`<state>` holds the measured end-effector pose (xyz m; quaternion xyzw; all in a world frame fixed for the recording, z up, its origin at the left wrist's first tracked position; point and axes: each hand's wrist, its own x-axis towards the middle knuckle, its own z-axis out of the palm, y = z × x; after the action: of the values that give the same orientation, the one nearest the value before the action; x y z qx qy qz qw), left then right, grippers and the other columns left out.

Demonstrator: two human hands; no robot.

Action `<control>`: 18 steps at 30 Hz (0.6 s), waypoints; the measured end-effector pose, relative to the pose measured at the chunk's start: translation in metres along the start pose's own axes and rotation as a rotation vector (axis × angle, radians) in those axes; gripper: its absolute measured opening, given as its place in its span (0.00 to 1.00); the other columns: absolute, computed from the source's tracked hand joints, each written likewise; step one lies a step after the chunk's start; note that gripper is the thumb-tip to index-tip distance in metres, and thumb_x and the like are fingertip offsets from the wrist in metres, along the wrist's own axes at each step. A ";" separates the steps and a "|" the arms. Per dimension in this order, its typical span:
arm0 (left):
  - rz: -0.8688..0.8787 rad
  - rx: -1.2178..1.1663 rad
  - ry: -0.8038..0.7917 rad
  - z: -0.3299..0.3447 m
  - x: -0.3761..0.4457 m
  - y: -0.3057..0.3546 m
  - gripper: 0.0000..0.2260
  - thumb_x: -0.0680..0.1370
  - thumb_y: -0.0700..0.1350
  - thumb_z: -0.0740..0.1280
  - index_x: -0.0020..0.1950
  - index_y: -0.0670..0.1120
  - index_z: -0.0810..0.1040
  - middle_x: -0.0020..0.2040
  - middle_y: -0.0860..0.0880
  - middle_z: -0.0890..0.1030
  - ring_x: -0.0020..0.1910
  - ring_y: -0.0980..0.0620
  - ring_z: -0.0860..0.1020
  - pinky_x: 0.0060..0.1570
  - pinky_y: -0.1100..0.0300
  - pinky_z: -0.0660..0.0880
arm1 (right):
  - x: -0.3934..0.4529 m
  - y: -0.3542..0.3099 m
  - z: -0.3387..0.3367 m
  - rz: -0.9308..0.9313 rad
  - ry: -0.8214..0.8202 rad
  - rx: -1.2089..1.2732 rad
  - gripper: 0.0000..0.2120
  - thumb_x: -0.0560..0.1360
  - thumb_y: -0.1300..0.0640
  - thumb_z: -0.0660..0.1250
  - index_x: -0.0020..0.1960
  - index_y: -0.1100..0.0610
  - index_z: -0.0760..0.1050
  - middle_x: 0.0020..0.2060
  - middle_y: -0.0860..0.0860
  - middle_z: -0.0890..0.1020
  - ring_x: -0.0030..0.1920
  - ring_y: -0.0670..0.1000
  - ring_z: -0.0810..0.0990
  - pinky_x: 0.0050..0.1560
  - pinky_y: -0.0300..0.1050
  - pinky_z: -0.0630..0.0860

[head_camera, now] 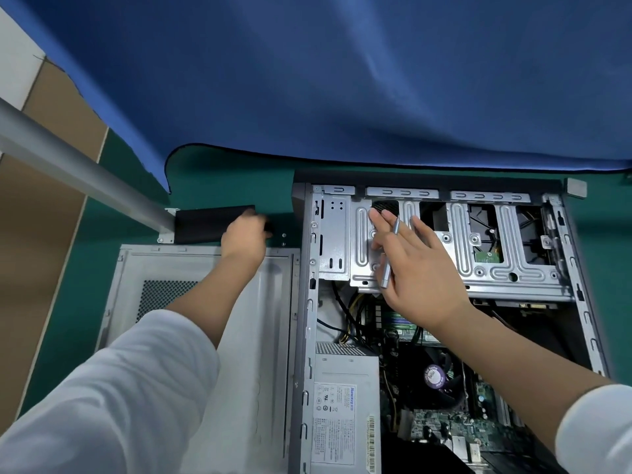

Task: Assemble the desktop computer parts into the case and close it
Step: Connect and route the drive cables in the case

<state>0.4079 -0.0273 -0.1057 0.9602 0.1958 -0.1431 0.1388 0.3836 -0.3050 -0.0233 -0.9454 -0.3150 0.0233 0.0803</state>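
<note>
The open computer case (581, 302) lies on its side on the green table, with its silver drive cage (461, 254) across the top. My right hand (417, 268) hovers over the left part of the cage. It holds a slim silver screwdriver (388, 268) under the thumb while the fingers stretch toward a black mesh opening (386, 206). My left hand (244, 236) reaches to the right end of a black box (201, 224) beyond the grey side panel (239, 336). Its fingers are curled; what they hold is hidden. Two small screws (283, 240) lie just right of it.
Inside the case are a grey power supply (345, 405), a CPU fan (434, 374), the motherboard (444, 429) and cables (352, 309). A blue cloth (342, 80) hangs behind the table. A grey metal bar (78, 172) slants down to a bracket at the left.
</note>
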 end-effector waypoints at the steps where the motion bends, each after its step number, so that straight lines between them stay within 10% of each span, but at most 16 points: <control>1: 0.009 0.031 -0.003 -0.001 0.000 0.000 0.09 0.77 0.39 0.65 0.56 0.37 0.76 0.52 0.38 0.77 0.51 0.37 0.76 0.40 0.55 0.65 | 0.000 0.000 0.000 0.000 -0.002 -0.003 0.31 0.73 0.55 0.50 0.74 0.63 0.58 0.62 0.52 0.77 0.74 0.52 0.62 0.73 0.56 0.58; 18: 0.172 0.007 -0.050 -0.002 0.005 -0.002 0.11 0.77 0.34 0.63 0.59 0.39 0.77 0.56 0.40 0.78 0.53 0.40 0.77 0.46 0.55 0.72 | -0.001 0.001 0.003 -0.003 0.039 -0.013 0.30 0.73 0.54 0.52 0.74 0.62 0.60 0.58 0.49 0.78 0.73 0.52 0.65 0.73 0.55 0.57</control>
<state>0.4119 -0.0227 -0.1058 0.9700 0.1086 -0.1553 0.1522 0.3828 -0.3061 -0.0266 -0.9457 -0.3149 0.0025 0.0806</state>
